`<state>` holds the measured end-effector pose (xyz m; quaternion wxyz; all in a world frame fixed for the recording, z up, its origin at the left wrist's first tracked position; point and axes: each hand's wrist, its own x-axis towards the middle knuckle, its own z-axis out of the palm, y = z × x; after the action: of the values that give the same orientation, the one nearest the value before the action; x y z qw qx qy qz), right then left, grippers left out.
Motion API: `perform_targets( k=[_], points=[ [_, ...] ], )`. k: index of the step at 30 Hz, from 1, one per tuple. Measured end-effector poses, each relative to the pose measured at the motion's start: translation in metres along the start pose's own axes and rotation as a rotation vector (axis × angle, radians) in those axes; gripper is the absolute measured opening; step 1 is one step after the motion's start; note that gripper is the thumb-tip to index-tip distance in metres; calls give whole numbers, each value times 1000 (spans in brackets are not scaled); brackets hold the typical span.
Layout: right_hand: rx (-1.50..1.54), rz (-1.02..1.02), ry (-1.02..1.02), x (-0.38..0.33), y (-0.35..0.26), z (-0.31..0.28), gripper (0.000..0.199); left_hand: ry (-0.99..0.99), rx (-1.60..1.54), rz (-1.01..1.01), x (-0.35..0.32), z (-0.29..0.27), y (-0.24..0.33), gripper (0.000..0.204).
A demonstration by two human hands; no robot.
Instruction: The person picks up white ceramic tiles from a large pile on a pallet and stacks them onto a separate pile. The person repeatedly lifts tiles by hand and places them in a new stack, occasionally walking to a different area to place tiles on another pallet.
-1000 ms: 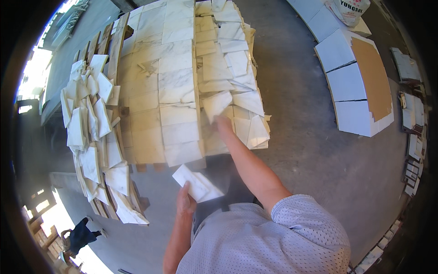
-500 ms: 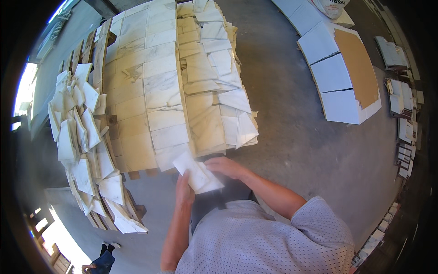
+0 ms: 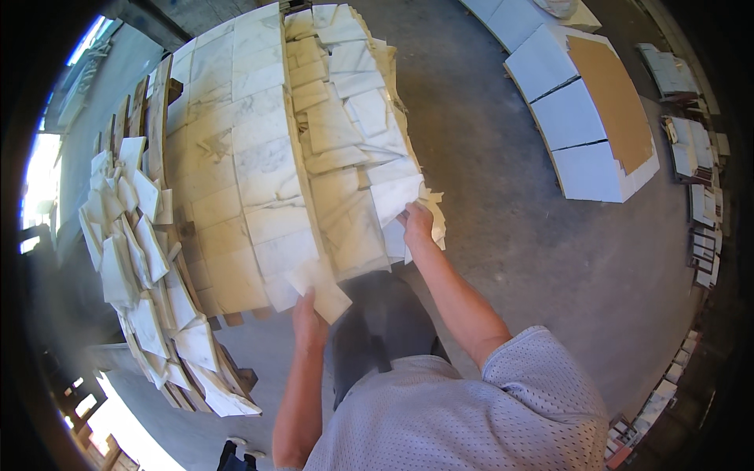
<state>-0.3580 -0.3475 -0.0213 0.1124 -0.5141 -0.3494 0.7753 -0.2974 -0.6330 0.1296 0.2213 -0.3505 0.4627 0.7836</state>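
My left hand (image 3: 310, 320) is closed on the edge of a small pale marble tile (image 3: 323, 292), held at the near edge of a wide bed of marble tiles (image 3: 271, 157). My right hand (image 3: 417, 223) reaches forward and grips the near edge of a white marble piece (image 3: 393, 195). That piece lies over the pile of broken marble pieces (image 3: 345, 125) along the bed's right side. A thin upright divider (image 3: 302, 149) runs between the neat tile rows and the broken pile. The fingertips under both pieces are hidden.
At the left, many jagged marble offcuts (image 3: 145, 259) lean on a wooden pallet (image 3: 161, 110). White boxes with a brown panel (image 3: 616, 102) stand at the right, beyond bare concrete floor (image 3: 503, 259). Further stacks (image 3: 691, 149) line the far right. Someone's dark-clad legs (image 3: 236, 455) show at the lower left.
My hands have moved apart. The right one went forward with a white marble piece to the broken pile, while the left keeps its tile near the bed's edge. The view has shifted slightly.
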Motion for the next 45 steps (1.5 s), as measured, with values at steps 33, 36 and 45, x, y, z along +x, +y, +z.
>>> perform_targets(
  k=[33,36,45],
  points=[
    [-61,97,-53,-1,-15,-18,34,-44,631,-382,11,-23,-38,32],
    [-254,207,-14,25,-18,-11,33,-45,584,-382,1,-40,-47,33],
    [-220,172,-105,58,6,-29,24,6,471,-390,-24,-60,-63,30]
  ],
)
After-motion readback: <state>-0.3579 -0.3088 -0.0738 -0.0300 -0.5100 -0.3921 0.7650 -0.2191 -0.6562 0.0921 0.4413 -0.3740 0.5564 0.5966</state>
